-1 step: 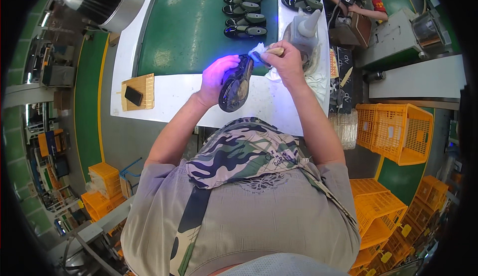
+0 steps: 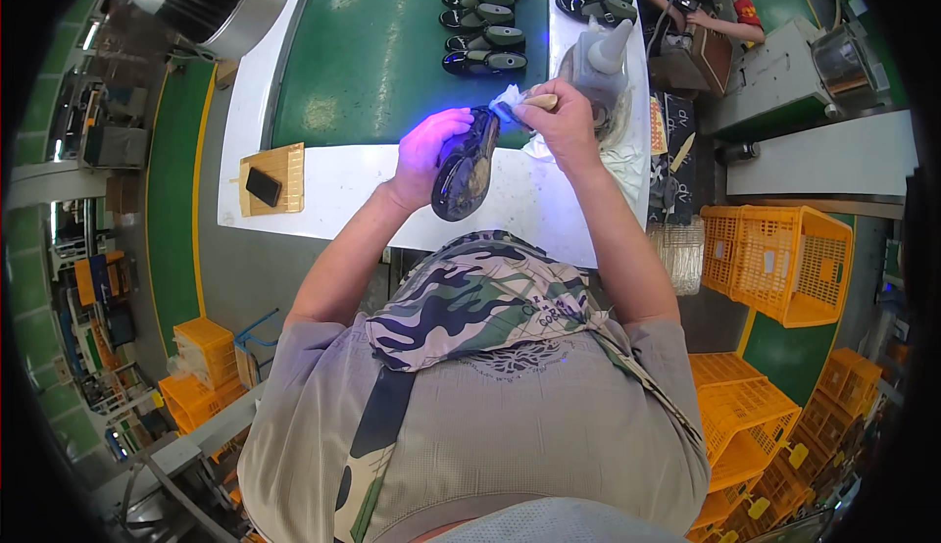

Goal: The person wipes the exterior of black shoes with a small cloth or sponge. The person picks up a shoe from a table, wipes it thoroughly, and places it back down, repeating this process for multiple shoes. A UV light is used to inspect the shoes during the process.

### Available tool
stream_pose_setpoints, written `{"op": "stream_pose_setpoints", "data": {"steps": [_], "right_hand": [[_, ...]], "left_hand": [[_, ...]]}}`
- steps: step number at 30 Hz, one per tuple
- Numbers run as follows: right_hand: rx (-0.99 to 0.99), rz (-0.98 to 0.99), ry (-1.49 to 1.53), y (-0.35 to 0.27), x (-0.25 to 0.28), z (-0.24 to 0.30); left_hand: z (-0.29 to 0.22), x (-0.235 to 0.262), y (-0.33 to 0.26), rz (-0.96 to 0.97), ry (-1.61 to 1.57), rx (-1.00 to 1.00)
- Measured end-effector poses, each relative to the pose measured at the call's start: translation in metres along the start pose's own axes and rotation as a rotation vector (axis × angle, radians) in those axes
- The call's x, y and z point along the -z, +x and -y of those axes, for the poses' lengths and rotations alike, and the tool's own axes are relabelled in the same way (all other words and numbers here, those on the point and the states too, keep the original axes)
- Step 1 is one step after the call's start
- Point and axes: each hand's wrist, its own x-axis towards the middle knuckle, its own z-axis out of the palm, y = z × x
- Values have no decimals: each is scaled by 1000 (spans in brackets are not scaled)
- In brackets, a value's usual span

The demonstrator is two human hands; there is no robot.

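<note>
My left hand (image 2: 428, 156), lit purple-blue, is closed around a dark shiny shoe (image 2: 463, 182) above the near edge of the white tabletop. One end of the shoe points toward me. In my right hand (image 2: 567, 123) is a small brush (image 2: 541, 101) with a pale wooden handle. Its bluish tip is close to the shoe's far end; whether they touch I cannot tell. Some crumpled white material (image 2: 512, 94) shows just beyond that tip. Several more shoes (image 2: 482, 63) stand in a row on the green surface (image 2: 363, 63) farther away.
A squeeze bottle (image 2: 603, 53) and a pair of shoes (image 2: 595, 2) are at the right. A phone (image 2: 263, 187) lies on a wooden board (image 2: 289, 166) at the left, below a metal lamp (image 2: 201, 4). Orange crates (image 2: 774, 249) stand at the right. Another person (image 2: 725, 14) sits beyond.
</note>
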Motion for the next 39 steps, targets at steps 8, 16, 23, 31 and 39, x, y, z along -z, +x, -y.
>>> {"op": "stream_pose_setpoints", "data": {"steps": [8, 16, 23, 31, 39], "right_hand": [[-189, 205, 294, -13, -12, 6], [-157, 284, 232, -16, -18, 30], [-49, 353, 2, 0, -29, 32], [206, 384, -62, 19, -69, 11], [150, 530, 21, 6, -123, -15]], "left_hand": [[-15, 3, -7, -10, 120, 93], [-27, 2, -25, 119, 233, 432], [-40, 20, -32, 424, 34, 800], [-44, 52, -55, 446, -506, 1025], [-40, 92, -97, 194, -901, 1204]]}}
